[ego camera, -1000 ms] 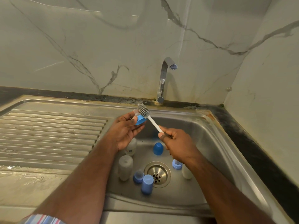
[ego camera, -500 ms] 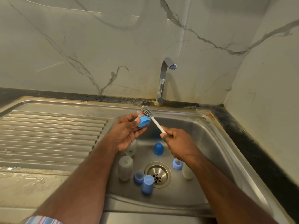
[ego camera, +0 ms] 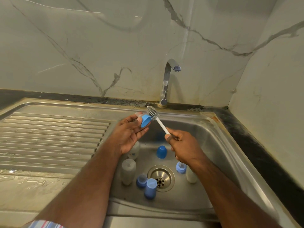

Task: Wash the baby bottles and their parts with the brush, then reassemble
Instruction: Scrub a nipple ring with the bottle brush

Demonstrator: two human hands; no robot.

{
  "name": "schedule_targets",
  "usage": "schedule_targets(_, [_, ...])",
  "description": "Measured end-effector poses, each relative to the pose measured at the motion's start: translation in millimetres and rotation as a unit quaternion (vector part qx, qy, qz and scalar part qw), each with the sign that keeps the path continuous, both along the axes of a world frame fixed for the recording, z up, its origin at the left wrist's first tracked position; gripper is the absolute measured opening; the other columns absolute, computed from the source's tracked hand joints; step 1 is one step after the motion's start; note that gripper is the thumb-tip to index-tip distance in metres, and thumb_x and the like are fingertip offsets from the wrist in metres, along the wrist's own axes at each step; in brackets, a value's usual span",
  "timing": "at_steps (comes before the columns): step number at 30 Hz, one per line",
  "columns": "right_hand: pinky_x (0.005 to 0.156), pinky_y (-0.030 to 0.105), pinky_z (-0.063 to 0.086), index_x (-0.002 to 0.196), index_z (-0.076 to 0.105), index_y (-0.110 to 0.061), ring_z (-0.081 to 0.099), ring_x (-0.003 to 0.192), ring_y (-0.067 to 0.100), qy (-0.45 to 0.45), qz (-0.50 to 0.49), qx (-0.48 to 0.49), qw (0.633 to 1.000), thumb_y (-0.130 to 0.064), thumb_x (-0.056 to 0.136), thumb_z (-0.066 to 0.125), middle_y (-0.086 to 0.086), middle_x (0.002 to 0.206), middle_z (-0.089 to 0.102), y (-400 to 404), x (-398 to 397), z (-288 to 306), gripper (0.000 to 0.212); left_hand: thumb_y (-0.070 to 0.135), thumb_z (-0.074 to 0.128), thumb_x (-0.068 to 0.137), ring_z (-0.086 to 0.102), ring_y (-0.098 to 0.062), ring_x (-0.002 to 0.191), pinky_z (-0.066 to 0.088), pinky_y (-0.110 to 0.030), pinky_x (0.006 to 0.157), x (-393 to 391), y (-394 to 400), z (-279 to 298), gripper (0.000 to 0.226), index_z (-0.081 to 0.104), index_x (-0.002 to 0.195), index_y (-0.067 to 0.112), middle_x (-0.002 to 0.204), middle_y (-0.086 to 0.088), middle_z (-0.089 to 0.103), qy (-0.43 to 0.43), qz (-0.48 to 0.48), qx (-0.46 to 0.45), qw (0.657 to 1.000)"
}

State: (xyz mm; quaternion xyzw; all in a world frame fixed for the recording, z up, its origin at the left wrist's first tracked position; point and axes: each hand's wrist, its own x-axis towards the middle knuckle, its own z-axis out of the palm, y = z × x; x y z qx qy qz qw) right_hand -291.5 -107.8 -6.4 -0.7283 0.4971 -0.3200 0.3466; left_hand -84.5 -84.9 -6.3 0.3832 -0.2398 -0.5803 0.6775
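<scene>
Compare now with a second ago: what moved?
The grey-bristled brush with white handle slid up and right along the blue ring with clear teat. The left hand still holds the ring, the right hand the handle. Sink parts unmoved.

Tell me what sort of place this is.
Most likely a home kitchen sink corner: a steel sink with ribbed draining board, a tap and marble-look wall tiles.
</scene>
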Motion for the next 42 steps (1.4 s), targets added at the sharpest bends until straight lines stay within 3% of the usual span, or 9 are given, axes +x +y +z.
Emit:
schedule_targets(4, [0.057,0.020,0.040,0.135,0.061,-0.031,0.046,0.059,0.001,-0.033,-0.016,0.021,0.999,-0.031,0.101,0.057,-0.016,0.069,0.054,1.3,-1.7,-0.2,0.034,0.003,0.062,0.096,0.070,-0.034,0.112,0.058,-0.043,0.095,1.0,-1.7,-1.8,0.041,0.057,0.136,0.009,0.128,-0.020,0.066,0.005,0.021,0.007,1.000])
schedule_targets(8, [0.064,0.019,0.039,0.135,0.062,-0.030,0.045,0.059,-0.001,-0.020,-0.002,0.014,1.000,-0.030,0.101,0.058,-0.019,0.068,0.052,3.0,-1.8,-1.1,0.034,0.007,0.060,0.098,0.069,-0.032,0.115,0.061,-0.038,0.090,0.4,-0.9,-2.9,0.034,0.065,0.131,0.010,0.132,-0.020,0.065,-0.030,0.003,0.013,0.999])
schedule_targets(11, [0.066,0.023,0.041,0.134,0.063,-0.031,0.046,0.059,0.000,-0.010,-0.001,0.014,1.000,-0.031,0.101,0.058,-0.018,0.067,0.053,1.9,-3.0,-2.5,0.033,0.008,0.059,0.098,0.070,-0.034,0.113,0.061,-0.037,0.089,0.1,-0.8,-3.3,0.034,0.060,0.132,0.005,0.132,-0.025,0.062,-0.013,0.000,0.020,1.000])
schedule_targets(17, [0.062,0.019,0.039,0.133,0.063,-0.030,0.046,0.057,-0.001,-0.020,-0.004,0.014,1.000,-0.030,0.101,0.058,-0.018,0.066,0.053,1.0,-3.5,-3.0,0.033,0.005,0.059,0.097,0.069,-0.039,0.112,0.056,-0.042,0.100,0.1,-4.1,-5.2,0.032,0.055,0.129,0.002,0.133,-0.027,0.057,0.017,0.002,0.029,0.999])
schedule_targets(22, [0.059,0.019,0.039,0.130,0.065,-0.033,0.047,0.049,-0.002,-0.033,0.000,0.018,0.999,-0.030,0.100,0.060,-0.020,0.056,0.055,2.9,-1.7,-3.8,0.031,0.006,0.057,0.097,0.065,-0.033,0.119,0.052,-0.044,0.104,-0.6,-8.4,-7.4,0.037,0.057,0.134,0.004,0.132,-0.025,0.058,0.028,0.034,0.038,0.998])
schedule_targets(29, [0.067,0.026,0.044,0.133,0.063,-0.033,0.051,0.060,0.002,0.006,0.020,0.007,1.000,-0.033,0.100,0.058,-0.022,0.062,0.055,3.4,0.1,-6.5,0.033,0.011,0.058,0.100,0.068,-0.031,0.116,0.053,-0.043,0.103,-4.1,-10.0,-8.6,0.042,0.050,0.139,0.000,0.131,-0.024,0.064,-0.002,0.015,0.051,0.999])
schedule_targets(33, [0.065,0.025,0.043,0.133,0.062,-0.033,0.051,0.061,0.003,0.005,0.017,0.009,1.000,-0.032,0.101,0.058,-0.017,0.067,0.056,2.6,-0.1,-6.2,0.033,0.022,0.060,0.101,0.072,-0.029,0.109,0.059,-0.036,0.087,-7.3,-5.5,-5.9,0.038,0.055,0.134,0.004,0.122,-0.019,0.071,-0.049,-0.011,0.056,0.997])
schedule_targets(37, [0.063,0.023,0.042,0.134,0.063,-0.033,0.052,0.061,0.003,-0.005,0.013,0.014,1.000,-0.032,0.101,0.058,-0.017,0.068,0.056,3.0,-0.9,-6.1,0.033,0.041,0.052,0.103,0.070,-0.019,0.092,0.054,-0.029,0.075,-8.9,-3.6,-4.4,0.036,0.063,0.121,0.011,0.114,-0.014,0.075,-0.127,-0.007,0.079,0.989])
schedule_targets(42, [0.054,0.015,0.039,0.134,0.061,-0.032,0.048,0.053,0.000,0.001,0.007,0.025,1.000,-0.031,0.102,0.056,-0.014,0.067,0.055,3.9,-4.5,-2.9,0.033,0.024,0.061,0.101,0.068,-0.016,0.083,0.055,-0.028,0.074,-4.2,-1.3,-3.0,0.031,0.062,0.129,0.011,0.113,-0.016,0.073,-0.116,-0.006,0.064,0.991])
